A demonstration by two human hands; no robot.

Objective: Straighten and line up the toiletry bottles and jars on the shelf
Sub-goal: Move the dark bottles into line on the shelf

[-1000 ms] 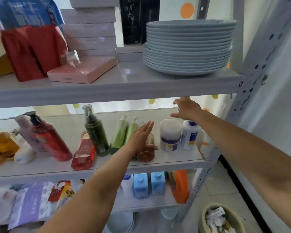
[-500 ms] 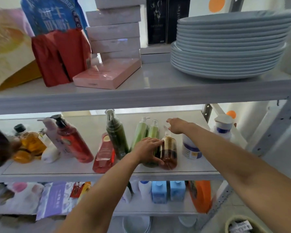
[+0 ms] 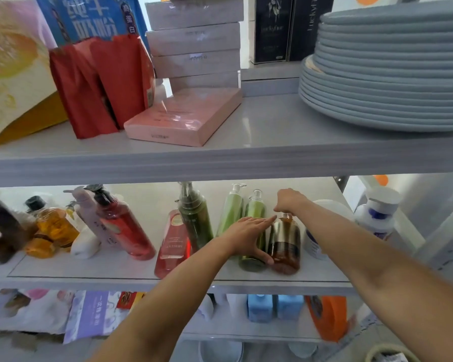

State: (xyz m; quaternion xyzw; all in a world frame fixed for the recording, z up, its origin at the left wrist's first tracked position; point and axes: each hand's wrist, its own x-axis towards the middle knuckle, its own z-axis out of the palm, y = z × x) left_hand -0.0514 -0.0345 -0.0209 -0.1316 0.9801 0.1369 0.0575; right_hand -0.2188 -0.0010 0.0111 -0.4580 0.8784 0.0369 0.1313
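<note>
The amber bottle (image 3: 285, 246) stands near the front of the middle shelf (image 3: 89, 267). Just left of it, the left hand (image 3: 246, 236) lies flat, fingers straight, against a green bottle (image 3: 255, 209). The right hand (image 3: 289, 202) curls over its pump; I cannot tell if it pinches.

The amber bottle (image 3: 285, 246) against my left hand (image 3: 246, 233) is clear, glossy plastic with a gold, metallic-looking band. The shelf board (image 3: 89, 267) is smooth and shiny. Overhead, the plates (image 3: 390, 74) look matt; the pink box (image 3: 183, 118) wears glossy film.
</note>
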